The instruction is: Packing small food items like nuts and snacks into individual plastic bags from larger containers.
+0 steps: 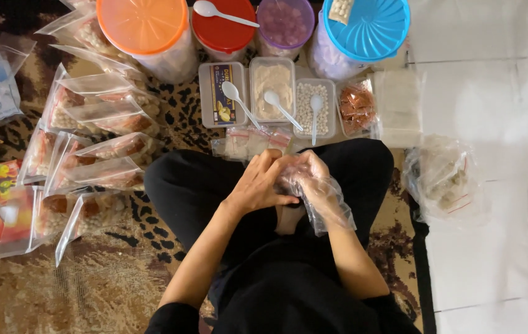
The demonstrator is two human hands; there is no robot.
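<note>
Head view: leopard-print rug (pixel 109 291) beside white floor tiles, lidded jars and spooned tubs beyond the knees. Over the lap, clear plastic bag (pixel 323 201) sheathing right hand (pixel 313 179), long axis trailing wristward; left hand (pixel 261 182) fingers pinched on its mouth.

A thin, clear, crinkled plastic glove (pixel 320 195) covered the right hand (pixel 313 179), glossy where light caught it. At twelve o'clock, tubs carried smooth, shiny plastic lids: orange (pixel 142 21), red (pixel 224 28), and a ribbed blue one (pixel 368 25). White plastic spoons (pixel 239 102) looked glossy. At nine o'clock lay clear plastic bags (pixel 100 102) on a matt leopard-print cloth rug (pixel 109 284).
</note>
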